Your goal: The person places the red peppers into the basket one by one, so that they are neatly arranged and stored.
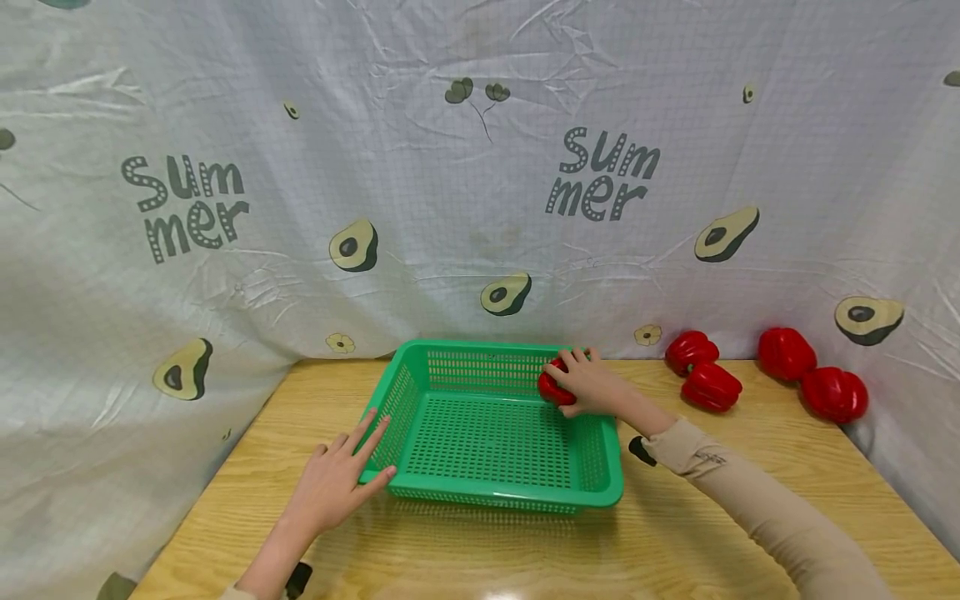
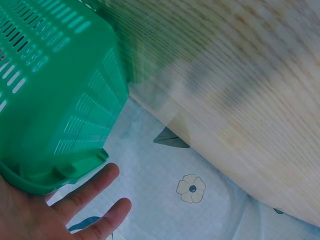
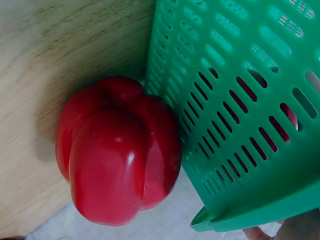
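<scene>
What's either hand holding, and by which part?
The right hand holds a red pepper by its right side, as seen in the head view; the left hand grips nothing, spread at the left side of the green basket.

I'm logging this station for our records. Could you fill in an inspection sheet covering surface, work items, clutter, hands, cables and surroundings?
Surface: wood-grain tabletop.
Work items: green slotted plastic basket; one red bell pepper at its far right corner; four more red bell peppers on the tabletop to the right.
Clutter: small dark object near the right wrist, identity unclear.
Hands: left hand rests spread at the basket's near left corner; right hand grips the pepper.
Cables: nothing seen.
Surroundings: pale cloth printed with avocados and "summer".
</scene>
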`<action>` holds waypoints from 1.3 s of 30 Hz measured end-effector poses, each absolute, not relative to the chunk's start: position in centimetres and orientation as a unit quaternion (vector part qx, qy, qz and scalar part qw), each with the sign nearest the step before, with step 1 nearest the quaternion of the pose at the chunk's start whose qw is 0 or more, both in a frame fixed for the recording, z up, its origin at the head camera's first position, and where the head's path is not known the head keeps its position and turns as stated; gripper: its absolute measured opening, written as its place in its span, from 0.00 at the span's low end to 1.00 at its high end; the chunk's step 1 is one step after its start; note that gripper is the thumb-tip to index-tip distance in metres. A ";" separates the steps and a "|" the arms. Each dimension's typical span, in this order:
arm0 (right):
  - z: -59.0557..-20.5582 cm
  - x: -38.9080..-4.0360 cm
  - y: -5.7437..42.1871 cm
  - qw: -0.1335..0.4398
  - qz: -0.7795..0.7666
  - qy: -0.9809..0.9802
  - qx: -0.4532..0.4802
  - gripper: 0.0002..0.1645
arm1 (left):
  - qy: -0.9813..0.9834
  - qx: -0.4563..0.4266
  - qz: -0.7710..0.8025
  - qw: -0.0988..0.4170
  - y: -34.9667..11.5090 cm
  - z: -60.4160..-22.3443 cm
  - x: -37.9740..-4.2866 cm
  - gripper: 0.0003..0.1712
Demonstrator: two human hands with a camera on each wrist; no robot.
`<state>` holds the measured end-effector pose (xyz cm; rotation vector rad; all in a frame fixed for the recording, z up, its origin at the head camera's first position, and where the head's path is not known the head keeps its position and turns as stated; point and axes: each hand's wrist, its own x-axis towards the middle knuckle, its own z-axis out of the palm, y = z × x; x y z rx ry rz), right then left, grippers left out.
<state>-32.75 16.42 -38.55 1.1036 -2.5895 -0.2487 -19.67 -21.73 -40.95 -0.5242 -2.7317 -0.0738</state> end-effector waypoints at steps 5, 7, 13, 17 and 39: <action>-38.8 -33.1 16.2 0.158 -0.120 -0.900 0.388 0.38 | -0.965 -0.185 -0.031 0.182 -21.7 -41.0 -19.7 0.39; -39.1 -33.1 16.1 0.156 -0.123 -0.901 0.387 0.38 | -0.965 -0.186 -0.032 0.184 -21.7 -41.1 -19.7 0.39; -39.7 -33.3 16.0 0.137 -0.120 -0.907 0.380 0.37 | -0.964 -0.188 -0.029 0.188 -21.7 -41.2 -19.8 0.39; -39.9 -33.4 16.0 0.119 -0.113 -0.912 0.375 0.37 | -0.964 -0.187 -0.029 0.186 -21.7 -41.3 -19.7 0.39; -39.0 -32.5 16.3 0.116 -0.067 -0.918 0.373 0.38 | -0.965 -0.184 -0.032 0.183 -21.7 -41.3 -19.6 0.38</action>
